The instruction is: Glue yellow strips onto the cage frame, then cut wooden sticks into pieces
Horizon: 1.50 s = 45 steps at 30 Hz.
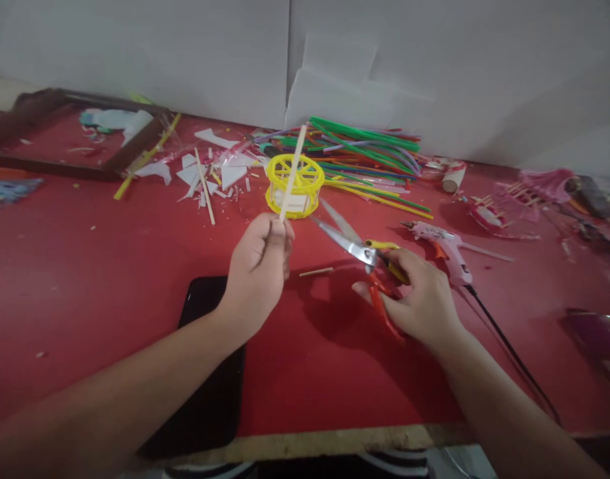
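Note:
My left hand [259, 263] is closed around the lower end of a thin wooden stick [293, 171], which stands tilted up over the red table. Behind the stick sits a small yellow wheel-shaped model [295, 186]. My right hand [414, 296] grips the orange and yellow handles of a pair of scissors [347, 239]. The steel blades are spread apart and point up-left toward the stick. A short cut piece of stick [315, 271] lies on the table between my two hands.
A pink glue gun [447, 249] with a black cord lies right of my right hand. Coloured straws [369, 156] are piled at the back, white scraps [215, 169] left of them. A black phone [205, 372] lies under my left forearm. A dark wooden frame [60, 166] sits far left.

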Each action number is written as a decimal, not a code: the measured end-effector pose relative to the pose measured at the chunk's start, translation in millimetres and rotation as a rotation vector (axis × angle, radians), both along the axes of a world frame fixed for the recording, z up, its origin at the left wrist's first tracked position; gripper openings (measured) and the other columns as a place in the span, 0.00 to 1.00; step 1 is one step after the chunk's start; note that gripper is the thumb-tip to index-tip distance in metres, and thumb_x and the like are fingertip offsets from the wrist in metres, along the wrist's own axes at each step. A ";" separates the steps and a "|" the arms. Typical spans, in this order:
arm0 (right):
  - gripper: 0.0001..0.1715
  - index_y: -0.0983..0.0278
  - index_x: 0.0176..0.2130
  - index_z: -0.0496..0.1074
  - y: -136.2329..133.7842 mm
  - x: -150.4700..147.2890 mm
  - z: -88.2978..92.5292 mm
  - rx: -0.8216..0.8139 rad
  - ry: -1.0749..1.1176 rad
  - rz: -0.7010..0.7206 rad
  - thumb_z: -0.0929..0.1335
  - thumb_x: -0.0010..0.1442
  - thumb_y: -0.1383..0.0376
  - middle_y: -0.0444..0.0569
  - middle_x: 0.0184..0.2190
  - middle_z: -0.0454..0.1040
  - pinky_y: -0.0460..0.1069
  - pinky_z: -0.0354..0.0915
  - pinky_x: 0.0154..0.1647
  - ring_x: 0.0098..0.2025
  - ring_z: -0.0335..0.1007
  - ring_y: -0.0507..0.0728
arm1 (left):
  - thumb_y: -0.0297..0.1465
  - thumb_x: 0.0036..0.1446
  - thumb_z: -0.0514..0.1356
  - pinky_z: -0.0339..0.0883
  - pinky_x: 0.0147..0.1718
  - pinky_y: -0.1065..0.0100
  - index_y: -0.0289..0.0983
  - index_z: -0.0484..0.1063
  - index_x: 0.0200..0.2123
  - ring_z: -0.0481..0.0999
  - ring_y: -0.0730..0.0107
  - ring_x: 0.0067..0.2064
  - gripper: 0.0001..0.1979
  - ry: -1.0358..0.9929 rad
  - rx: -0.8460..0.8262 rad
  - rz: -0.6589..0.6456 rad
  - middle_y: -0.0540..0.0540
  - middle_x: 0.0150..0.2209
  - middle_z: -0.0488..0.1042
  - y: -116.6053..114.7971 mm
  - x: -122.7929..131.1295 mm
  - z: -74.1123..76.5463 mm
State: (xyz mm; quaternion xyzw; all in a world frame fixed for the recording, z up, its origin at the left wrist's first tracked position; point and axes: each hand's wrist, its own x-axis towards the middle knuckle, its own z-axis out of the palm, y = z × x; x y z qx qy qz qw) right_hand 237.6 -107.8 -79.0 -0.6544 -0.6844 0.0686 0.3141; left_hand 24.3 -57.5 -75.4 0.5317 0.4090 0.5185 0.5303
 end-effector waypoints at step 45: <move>0.10 0.63 0.36 0.76 -13.7 -24.0 7.4 0.311 -0.278 0.358 0.65 0.59 0.73 0.48 0.32 0.80 0.50 0.72 0.36 0.32 0.75 0.54 | 0.21 0.54 0.51 0.70 0.27 0.64 0.34 0.70 0.38 0.78 0.58 0.31 0.11 1.280 0.747 -0.380 0.43 0.31 0.77 -22.5 9.9 4.4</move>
